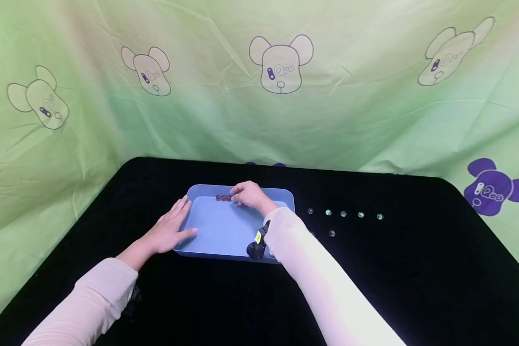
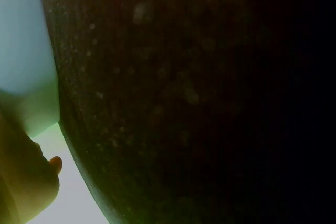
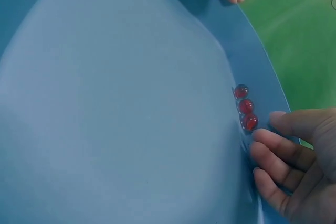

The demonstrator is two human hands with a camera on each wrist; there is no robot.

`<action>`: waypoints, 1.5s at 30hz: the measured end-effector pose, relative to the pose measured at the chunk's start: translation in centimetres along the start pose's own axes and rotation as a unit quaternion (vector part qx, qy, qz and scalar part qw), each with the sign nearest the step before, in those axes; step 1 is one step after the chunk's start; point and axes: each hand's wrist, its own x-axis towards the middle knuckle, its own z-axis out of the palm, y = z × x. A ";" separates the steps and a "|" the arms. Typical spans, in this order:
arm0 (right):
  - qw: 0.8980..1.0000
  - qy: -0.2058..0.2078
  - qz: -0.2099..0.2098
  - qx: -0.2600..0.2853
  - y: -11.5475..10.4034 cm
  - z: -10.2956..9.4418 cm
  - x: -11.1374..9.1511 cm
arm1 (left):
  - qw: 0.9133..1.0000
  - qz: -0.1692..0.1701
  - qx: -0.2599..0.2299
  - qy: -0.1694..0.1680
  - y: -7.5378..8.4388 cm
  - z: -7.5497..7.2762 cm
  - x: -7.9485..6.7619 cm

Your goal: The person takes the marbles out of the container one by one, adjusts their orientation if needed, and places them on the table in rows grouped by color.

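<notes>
Three red glass marbles (image 3: 246, 106) sit side by side in a short row along the far wall of a blue tray (image 1: 225, 226). My right hand (image 1: 247, 194) is inside the tray, its fingertips right beside the last marble. In the right wrist view its thumb and bent fingers (image 3: 270, 156) stand a little apart, and nothing shows between them. My left hand (image 1: 170, 228) rests on the tray's left rim with its fingers straight and the thumb over the inside. The left wrist view is mostly dark and blurred.
Right of the tray, several clear glass marbles (image 1: 343, 214) lie in a row on the black tabletop (image 1: 415, 269). Another marble (image 1: 332, 233) lies nearer, and one beside it is partly hidden by my right sleeve (image 1: 311, 259). A green printed cloth (image 1: 216, 120) hangs behind.
</notes>
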 end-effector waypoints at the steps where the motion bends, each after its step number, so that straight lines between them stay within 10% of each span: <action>1: 1.000 -0.002 0.001 -0.009 0.0 0.0 0.0 | 1.000 -0.001 0.001 -0.001 0.0 0.0 0.0; 16: 0.996 -0.030 0.024 -0.079 -0.2 0.4 1.3 | 1.000 -0.007 -0.004 -0.008 0.0 -0.1 0.2; 21: 0.996 -0.026 -0.017 -0.086 3.4 1.4 4.7 | 1.000 -0.008 -0.007 -0.007 0.0 -0.2 0.2; 29: 0.994 -0.011 -0.013 -0.111 -0.1 0.7 0.8 | 1.000 -0.006 -0.007 -0.007 -0.1 -0.2 0.3; 37: 0.995 -0.008 -0.015 -0.097 4.8 2.6 6.3 | 1.000 -0.005 -0.008 -0.006 -0.3 0.1 0.3; 45: 0.993 0.010 -0.007 -0.120 -0.2 1.3 1.3 | 1.000 -0.004 -0.005 -0.005 -0.4 -0.1 0.3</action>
